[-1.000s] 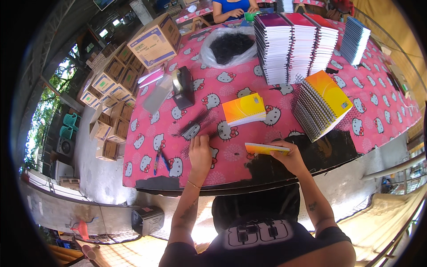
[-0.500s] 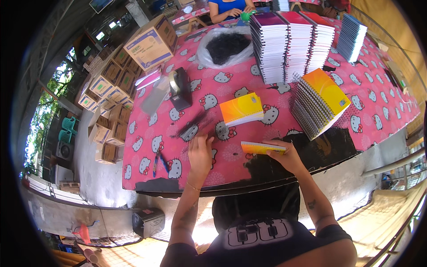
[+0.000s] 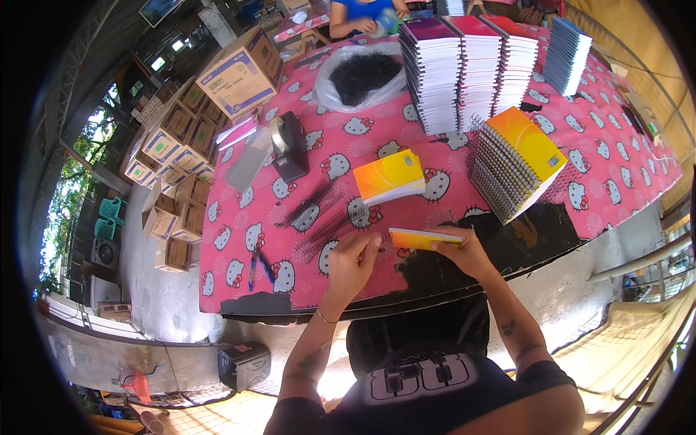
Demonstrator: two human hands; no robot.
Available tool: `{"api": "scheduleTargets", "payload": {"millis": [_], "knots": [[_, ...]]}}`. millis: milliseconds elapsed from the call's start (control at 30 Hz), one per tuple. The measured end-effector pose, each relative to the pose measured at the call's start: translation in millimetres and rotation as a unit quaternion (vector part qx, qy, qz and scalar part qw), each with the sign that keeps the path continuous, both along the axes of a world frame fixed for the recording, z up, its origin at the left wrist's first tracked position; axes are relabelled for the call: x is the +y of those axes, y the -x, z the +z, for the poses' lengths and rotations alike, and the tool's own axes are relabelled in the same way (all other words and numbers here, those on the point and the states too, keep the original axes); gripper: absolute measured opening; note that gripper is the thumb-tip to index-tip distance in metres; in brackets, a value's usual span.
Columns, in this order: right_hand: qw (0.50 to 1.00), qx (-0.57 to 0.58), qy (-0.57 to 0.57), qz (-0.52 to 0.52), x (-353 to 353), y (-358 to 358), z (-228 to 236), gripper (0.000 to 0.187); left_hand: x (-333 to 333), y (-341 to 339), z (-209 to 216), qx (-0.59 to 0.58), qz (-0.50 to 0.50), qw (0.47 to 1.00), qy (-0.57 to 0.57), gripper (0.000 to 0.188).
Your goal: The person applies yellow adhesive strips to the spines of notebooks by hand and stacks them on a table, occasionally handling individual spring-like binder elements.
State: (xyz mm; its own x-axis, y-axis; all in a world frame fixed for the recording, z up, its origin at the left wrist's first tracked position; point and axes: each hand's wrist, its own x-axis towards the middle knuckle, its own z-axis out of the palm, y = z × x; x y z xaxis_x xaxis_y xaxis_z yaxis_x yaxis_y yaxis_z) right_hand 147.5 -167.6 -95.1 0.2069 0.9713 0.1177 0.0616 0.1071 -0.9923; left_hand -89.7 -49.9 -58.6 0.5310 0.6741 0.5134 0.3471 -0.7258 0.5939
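Observation:
My right hand [image 3: 470,255] grips a small orange-and-yellow notebook [image 3: 420,239] by its right end, tilted so its white page edges show along the top. Just left of it, my left hand [image 3: 350,267] is closed with thumb and forefinger together; whatever it pinches is too small to make out. Dark wire binding coils [image 3: 315,203] lie loose on the pink patterned tablecloth beyond that hand. Farther ahead rests a short pile of matching notebooks [image 3: 390,177]. A taller stack of spiral-bound yellow notebooks [image 3: 518,163] stands to the right.
Tall stacks of purple and red notebooks [image 3: 464,76] rise at the back, beside a plastic bag of black coils [image 3: 362,76]. A tape dispenser [image 3: 290,147] and pliers [image 3: 261,270] are on the left. Cartons [image 3: 243,72] stand farther left. Across the table sits another person [image 3: 362,18].
My left hand has moved right from the loose coils toward the notebook, and its fingers have closed. My right hand keeps its hold on the notebook. The person opposite has moved their hands.

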Motion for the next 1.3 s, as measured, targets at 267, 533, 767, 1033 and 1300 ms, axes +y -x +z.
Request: {"api": "scheduleTargets", "payload": {"millis": [267, 533, 767, 1033, 1300], "knots": [[0.999, -0.036, -0.014, 0.002, 0, -3, -2, 0.028, 19, -11, 24, 0.005, -0.093, 0.996, -0.002, 0.014], [0.998, -0.059, -0.019, 0.018, -8, -1, 7, 0.027, 22, -15, 28, 0.110, -0.169, 0.979, -0.035, 0.019], [1.000, 0.005, -0.012, -0.008, -17, 12, 14, 0.029, 9, -37, 38, 0.096, -0.070, 0.955, -0.273, 0.016], [0.999, -0.015, -0.038, -0.023, -21, 10, 25, 0.028, 4, -28, 28, 0.170, -0.073, 0.980, -0.069, 0.047], [0.997, 0.071, -0.026, -0.031, -18, 26, 11, 0.028, -33, -41, 2, 0.213, 0.091, 0.933, -0.276, 0.080]]}}
